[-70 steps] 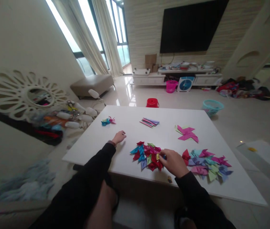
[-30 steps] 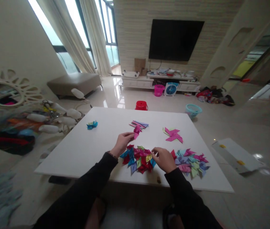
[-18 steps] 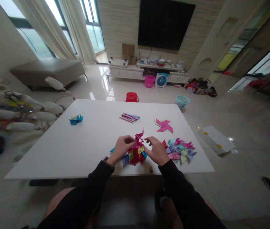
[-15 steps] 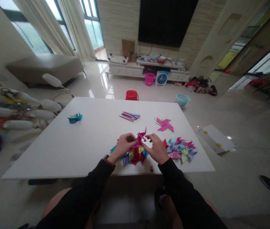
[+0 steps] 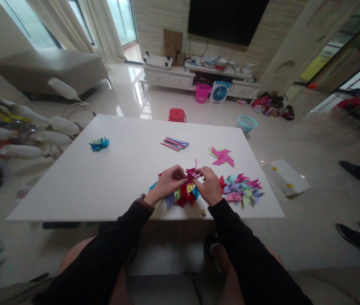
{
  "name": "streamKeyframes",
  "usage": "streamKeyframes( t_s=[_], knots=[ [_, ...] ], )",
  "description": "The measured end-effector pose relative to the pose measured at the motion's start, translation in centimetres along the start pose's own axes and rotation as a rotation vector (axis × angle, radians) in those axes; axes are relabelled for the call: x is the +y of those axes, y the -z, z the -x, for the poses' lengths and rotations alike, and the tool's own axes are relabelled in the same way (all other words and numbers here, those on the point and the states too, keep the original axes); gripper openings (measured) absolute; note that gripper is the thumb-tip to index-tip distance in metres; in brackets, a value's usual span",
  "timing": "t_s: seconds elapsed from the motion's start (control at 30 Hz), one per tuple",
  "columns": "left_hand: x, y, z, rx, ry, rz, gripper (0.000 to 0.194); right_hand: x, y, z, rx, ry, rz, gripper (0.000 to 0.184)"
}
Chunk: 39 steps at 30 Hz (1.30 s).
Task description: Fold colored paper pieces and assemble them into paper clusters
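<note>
Between my two hands is a magenta folded-paper piece (image 5: pixel 192 173), held over a pile of coloured folded-paper pieces (image 5: pixel 186 195) near the table's front edge. My left hand (image 5: pixel 171 181) pinches its left side, fingers curled. On the right side, my right hand (image 5: pixel 208 184) closes thumb and fingertips on the same piece. More folded-paper pieces (image 5: pixel 242 189) in pink, lilac, mint and red lie just right of my right hand. Beyond it rests a pink and light-green paper pinwheel shape (image 5: pixel 222 156). The fingertips partly hide the magenta piece's folds.
On the white table (image 5: pixel 62 186) lie a stack of folded paper strips (image 5: pixel 175 144) and a blue-green folded piece (image 5: pixel 99 144). Past the far edge stand a red bucket (image 5: pixel 177 115) and a turquoise basket (image 5: pixel 247 123). A person's shoes (image 5: pixel 359 242) show at right.
The view has tilted downward, shifting the table up in the picture. My right fingers have closed onto the magenta paper, and its upright point now looks thinner and turned.
</note>
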<state>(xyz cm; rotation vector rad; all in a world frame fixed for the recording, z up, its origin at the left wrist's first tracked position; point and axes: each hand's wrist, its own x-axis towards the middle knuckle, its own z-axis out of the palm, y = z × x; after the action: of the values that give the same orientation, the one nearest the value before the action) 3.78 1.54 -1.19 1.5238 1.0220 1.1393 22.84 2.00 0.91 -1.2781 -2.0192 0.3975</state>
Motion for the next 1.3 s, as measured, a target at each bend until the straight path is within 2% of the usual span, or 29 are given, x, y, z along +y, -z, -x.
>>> streamKeyframes(
  t_s=[0.3, 0.37, 0.53, 0.67, 0.87, 1.03, 1.3],
  knots=[
    [-0.3, -1.0, -0.2, 0.093, 0.036, 0.072, 0.026, -0.2, 0.1, 0.1, 0.01, -0.032, -0.085, 0.007],
    [-0.5, -1.2, -0.3, 0.123, 0.079, 0.124, 0.027, -0.4, 0.1, 0.1, 0.005, -0.029, -0.101, 0.008],
    [-1.0, -1.6, -0.8, 0.188, 0.251, 0.371, 0.039, -0.5, 0.0, 0.1, -0.011, 0.007, -0.084, 0.026],
    [-0.9, -2.0, -0.9, 0.187, 0.313, 0.513, 0.047, -0.3, 0.1, 0.1, -0.003, 0.007, -0.11, 0.022],
    [-0.3, -1.9, -0.6, 0.138, 0.309, 0.468, 0.051, 0.0, 0.3, 0.0, 0.022, -0.01, -0.109, 0.012],
    [-0.1, -1.3, -0.5, 0.056, 0.241, 0.347, 0.045, 0.3, 0.4, -0.1, 0.002, -0.034, -0.116, 0.007],
    [-0.6, -1.0, -0.6, 0.003, 0.163, 0.231, 0.04, 0.0, 0.5, -0.1, -0.011, -0.037, -0.087, 0.005]
  ],
)
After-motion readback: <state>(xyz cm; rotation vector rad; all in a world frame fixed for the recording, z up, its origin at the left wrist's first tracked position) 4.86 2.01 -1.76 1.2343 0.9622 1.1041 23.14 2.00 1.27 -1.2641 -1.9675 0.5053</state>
